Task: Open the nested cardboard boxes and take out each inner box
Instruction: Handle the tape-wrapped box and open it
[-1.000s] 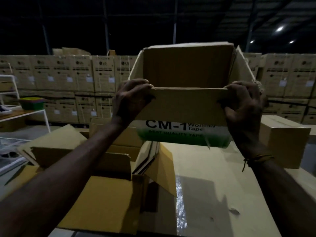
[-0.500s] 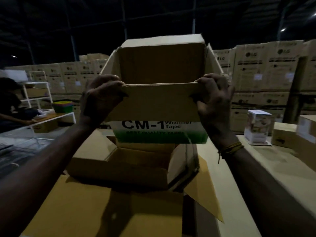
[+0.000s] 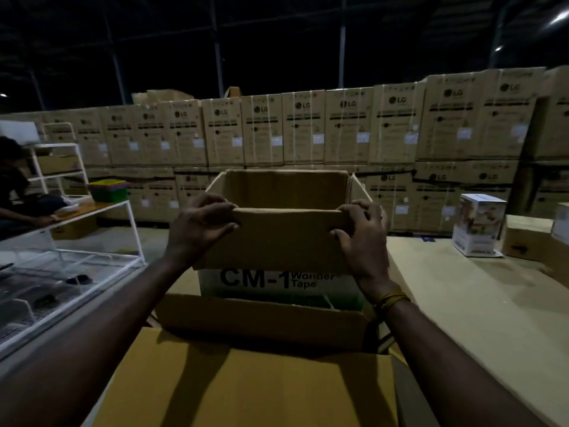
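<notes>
**Both hands on the inner box, low in the outer carton**

Head view: my left hand (image 3: pixel 200 229) and right hand (image 3: pixel 363 238) each have a closed grip on the folded-down near flap of the CM-1 tape box (image 3: pixel 277 241), thumbs outside, fingers curled over its top edge. The box sits partly inside the larger outer box (image 3: pixel 261 328), whose near wall hides its lower printing. The outer box's big near flap (image 3: pixel 246 389) fills the bottom of my view and is cut off there. I see open bench (image 3: pixel 462 303) to the right. To the left stands a white wire rack (image 3: pixel 70 266), close beside the cartons. A small printed carton (image 3: pixel 478 224) stands well right. Stacked LG cartons (image 3: pixel 308 131) wall off the back; the lighting is dim.
</notes>
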Demonstrator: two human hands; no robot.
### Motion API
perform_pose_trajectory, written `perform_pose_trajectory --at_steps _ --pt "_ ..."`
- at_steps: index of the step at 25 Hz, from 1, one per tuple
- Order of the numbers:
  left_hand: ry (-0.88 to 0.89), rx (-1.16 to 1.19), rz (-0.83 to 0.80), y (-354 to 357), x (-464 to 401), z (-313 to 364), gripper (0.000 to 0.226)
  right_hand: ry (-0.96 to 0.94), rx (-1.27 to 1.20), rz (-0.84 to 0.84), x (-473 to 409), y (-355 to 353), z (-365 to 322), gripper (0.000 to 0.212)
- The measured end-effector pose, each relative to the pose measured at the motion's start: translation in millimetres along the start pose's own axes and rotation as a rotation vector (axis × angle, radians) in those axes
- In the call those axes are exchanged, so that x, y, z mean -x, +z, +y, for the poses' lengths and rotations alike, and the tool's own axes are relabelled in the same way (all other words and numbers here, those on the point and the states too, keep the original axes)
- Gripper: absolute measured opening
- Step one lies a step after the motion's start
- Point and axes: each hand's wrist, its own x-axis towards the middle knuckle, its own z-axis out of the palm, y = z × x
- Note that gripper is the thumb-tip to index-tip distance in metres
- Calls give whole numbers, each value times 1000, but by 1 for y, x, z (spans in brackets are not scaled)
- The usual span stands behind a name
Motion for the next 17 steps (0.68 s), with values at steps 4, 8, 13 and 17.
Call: perform_pose_trajectory --at_steps 4,8,13,17 --pt "2 -46 -47 7 7 -19 39 80 185 -67 16 21 -12 43" --pt "-133 -79 -86 9 2 -29 37 179 306 -128 15 31 -33 42" --pt "-247 -110 -231 4 -17 -42 31 281 437 -238 5 29 -60 41" --pt "-323 -108 -365 8 -14 -51 29 334 461 -328 11 21 -66 40"
